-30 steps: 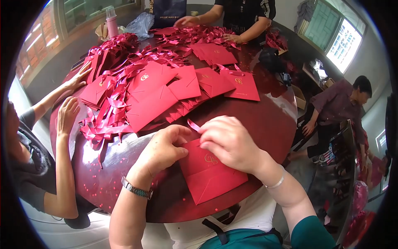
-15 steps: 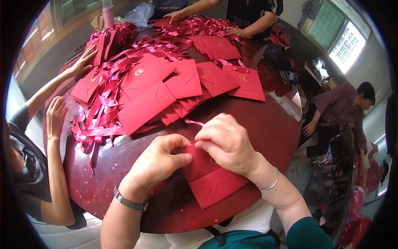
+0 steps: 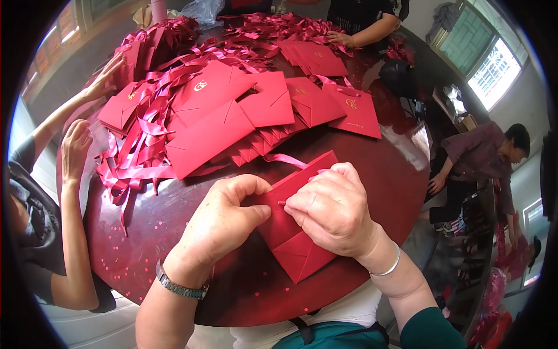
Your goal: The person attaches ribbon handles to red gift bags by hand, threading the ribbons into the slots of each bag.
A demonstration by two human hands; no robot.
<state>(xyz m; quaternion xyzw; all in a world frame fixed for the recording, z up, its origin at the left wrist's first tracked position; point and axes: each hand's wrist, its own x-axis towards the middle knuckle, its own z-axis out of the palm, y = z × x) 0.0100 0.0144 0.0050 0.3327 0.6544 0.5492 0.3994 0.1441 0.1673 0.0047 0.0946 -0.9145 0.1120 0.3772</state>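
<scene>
A flat red paper gift bag [image 3: 297, 259] lies in front of me near the table's front edge, its folded bottom toward me. My left hand [image 3: 229, 218] grips its left edge between thumb and fingers. Over the bag's upper part, my right hand [image 3: 334, 209] is closed, pinching the thin end of a ribbon [image 3: 282, 203] at the bag's face. A pink ribbon handle [image 3: 288, 159] loops out beyond the bag's far side. The rest of the ribbon is hidden behind my right fingers.
Stacked red bags [image 3: 212, 139] with tangled pink ribbons [image 3: 142, 151] fill the table's middle and far side. At left, a co-worker's hand [image 3: 104, 81] touches upright bags; another person's hand [image 3: 343, 39] rests on far ribbons. Small red dots [image 3: 119, 227] speckle the round table [image 3: 378, 180].
My right hand has moved slightly right and down, now pinching a ribbon end at the bag's face. The bag has turned a little, and its upper corner now shows beyond my hand.
</scene>
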